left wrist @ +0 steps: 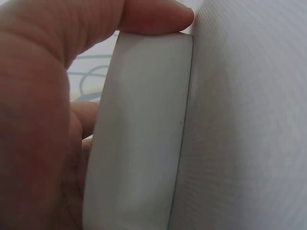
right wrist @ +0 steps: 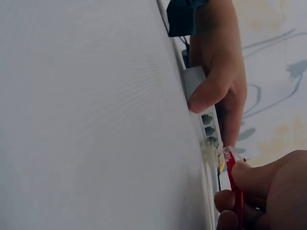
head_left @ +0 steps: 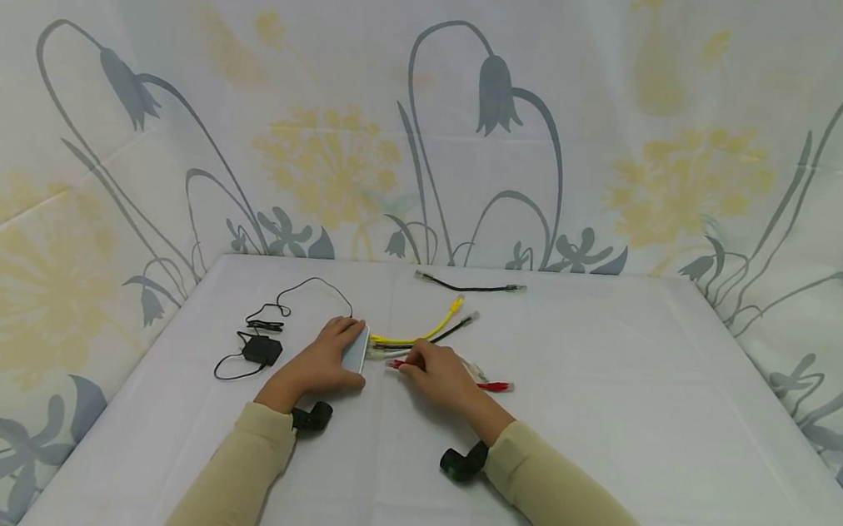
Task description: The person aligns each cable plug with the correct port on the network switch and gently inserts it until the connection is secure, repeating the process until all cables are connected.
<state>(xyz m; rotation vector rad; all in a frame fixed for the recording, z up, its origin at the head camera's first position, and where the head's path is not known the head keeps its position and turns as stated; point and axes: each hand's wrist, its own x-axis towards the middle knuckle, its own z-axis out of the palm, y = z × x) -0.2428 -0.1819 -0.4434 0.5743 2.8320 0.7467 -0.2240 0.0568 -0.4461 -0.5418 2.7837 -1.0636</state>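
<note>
My left hand (head_left: 326, 359) is clamped round the white network switch (head_left: 356, 352), thumb on the near end and fingers on the far end. My right hand (head_left: 442, 373) is apart from it, pinching the red cable (right wrist: 237, 189) just behind its clear plug (right wrist: 227, 153). If the switch is the middle of a clock, that plug sits between 3 and 4, close to the row of holes (right wrist: 209, 131) but not in. The yellow cable (head_left: 436, 329) goes out toward 2, and a black cable (head_left: 452, 329) runs just under it. A loose black cable (head_left: 470, 288) lies farther off at 2 on the counter (head_left: 641, 416). The power adapter (head_left: 262, 350) is at 9. I think the plug could jam if I turn it the wrong way up, or miss its hole if I come in crooked. If my left hand gets lazy, a push could slide the switch toward 9. The white cable (head_left: 472, 370) lies by the red one, so they might tangle. A big slide could tug the thin power cord (head_left: 315, 280) too.
</note>
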